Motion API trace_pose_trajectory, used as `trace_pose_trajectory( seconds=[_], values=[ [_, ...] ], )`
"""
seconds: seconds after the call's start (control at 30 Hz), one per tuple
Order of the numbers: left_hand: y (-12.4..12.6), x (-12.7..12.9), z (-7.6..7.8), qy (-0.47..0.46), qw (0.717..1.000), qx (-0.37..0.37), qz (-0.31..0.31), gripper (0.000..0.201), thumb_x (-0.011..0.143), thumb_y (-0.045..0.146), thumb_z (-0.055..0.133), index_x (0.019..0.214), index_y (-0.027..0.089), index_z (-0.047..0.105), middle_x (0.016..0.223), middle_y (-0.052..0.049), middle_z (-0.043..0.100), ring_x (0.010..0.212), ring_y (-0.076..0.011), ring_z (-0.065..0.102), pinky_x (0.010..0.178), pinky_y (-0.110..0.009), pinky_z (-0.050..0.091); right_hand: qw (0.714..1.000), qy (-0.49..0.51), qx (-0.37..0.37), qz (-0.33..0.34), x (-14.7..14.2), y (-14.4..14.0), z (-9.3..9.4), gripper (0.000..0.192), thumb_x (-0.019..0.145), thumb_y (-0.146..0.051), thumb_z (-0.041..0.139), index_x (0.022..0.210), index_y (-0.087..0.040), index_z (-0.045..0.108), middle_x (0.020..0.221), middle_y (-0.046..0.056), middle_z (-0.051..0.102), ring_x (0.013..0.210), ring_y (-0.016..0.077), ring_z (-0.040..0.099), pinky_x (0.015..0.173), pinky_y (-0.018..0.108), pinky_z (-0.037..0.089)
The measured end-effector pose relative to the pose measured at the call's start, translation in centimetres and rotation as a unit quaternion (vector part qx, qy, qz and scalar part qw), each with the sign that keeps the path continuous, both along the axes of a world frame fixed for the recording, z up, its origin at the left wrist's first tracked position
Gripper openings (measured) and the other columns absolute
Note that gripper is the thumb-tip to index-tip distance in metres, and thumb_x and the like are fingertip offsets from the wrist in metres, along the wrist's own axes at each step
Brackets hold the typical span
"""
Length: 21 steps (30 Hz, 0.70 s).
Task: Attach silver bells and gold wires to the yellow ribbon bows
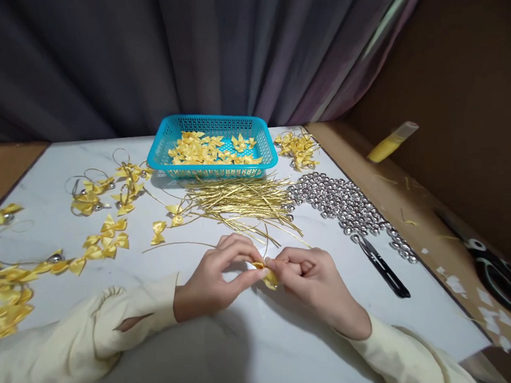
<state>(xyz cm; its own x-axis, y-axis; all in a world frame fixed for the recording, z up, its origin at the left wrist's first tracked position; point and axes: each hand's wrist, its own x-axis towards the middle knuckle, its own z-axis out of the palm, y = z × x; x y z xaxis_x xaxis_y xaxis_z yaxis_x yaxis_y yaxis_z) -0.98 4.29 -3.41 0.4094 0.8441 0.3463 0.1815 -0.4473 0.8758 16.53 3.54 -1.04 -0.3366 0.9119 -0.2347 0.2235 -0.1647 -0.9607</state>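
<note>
My left hand (220, 273) and my right hand (315, 281) meet over the white board, both closed in a pinch. Between their fingertips is a yellow satin ribbon bow (271, 281), mostly covered by the fingers. A thin strand stands up beside the fingertips; whether it is tied to the bow I cannot tell. Just beyond my hands lies a loose pile of gold cords (242, 198). Two yellow bows (157, 232) rest on the board left of that pile. Several finished-looking bows with cord loops and silver beads (88, 200) lie further left.
A blue basket (218, 170) of yellow bows stands at the back. Silver beads (337, 199) spread to the right, near black tweezers (384, 269). More bows (299, 149) sit back right. Scissors (502, 277), paper scraps and a yellow-filled tube (392, 142) lie past the board's right edge.
</note>
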Motion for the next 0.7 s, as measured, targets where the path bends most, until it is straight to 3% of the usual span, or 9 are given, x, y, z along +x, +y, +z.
trace_pose_trajectory(
  seconds=[0.13,0.33,0.57,0.7],
  values=[
    [0.0,0.1,0.0,-0.045,0.993,-0.107,0.019,0.008,0.080,0.023,0.058,0.076,0.016,0.058,0.079,-0.004,0.055,0.076,-0.0145,0.056,0.063,-0.024,0.048,0.996,0.054,-0.069,-0.016,-0.1,0.2,0.1,0.036,0.078,-0.043,0.057,0.055,-0.015,0.050,0.036,-0.009,0.029,0.035,0.0030,0.018,0.035,0.020,0.010],
    [-0.2,0.6,0.8,-0.110,0.954,-0.277,0.023,0.020,0.079,0.033,0.059,0.074,0.015,0.051,0.065,0.000,0.055,0.056,-0.0107,0.054,0.052,-0.022,0.043,0.989,0.114,-0.096,-0.005,0.1,0.1,-0.1,0.032,0.080,-0.039,0.058,0.062,-0.012,0.060,0.033,-0.009,0.035,0.032,0.0022,0.020,0.037,0.020,0.016],
    [-0.5,1.3,1.2,-0.145,0.945,-0.291,0.039,0.027,0.077,0.041,0.060,0.074,0.016,0.050,0.056,0.002,0.054,0.052,-0.0106,0.052,0.048,-0.021,0.040,0.977,0.176,-0.121,-0.015,-0.1,-0.3,-0.8,0.032,0.080,-0.039,0.059,0.067,-0.011,0.064,0.032,-0.010,0.033,0.031,0.0033,0.021,0.038,0.021,0.019],
    [-0.4,1.6,1.4,-0.157,0.937,-0.304,0.064,0.030,0.075,0.044,0.063,0.077,0.017,0.050,0.057,0.003,0.055,0.051,-0.0112,0.053,0.048,-0.022,0.041,0.981,0.165,-0.096,-0.022,-0.2,-0.4,-0.8,0.030,0.081,-0.039,0.058,0.071,-0.012,0.066,0.033,-0.010,0.032,0.032,0.0039,0.022,0.038,0.021,0.018]
  ],
)
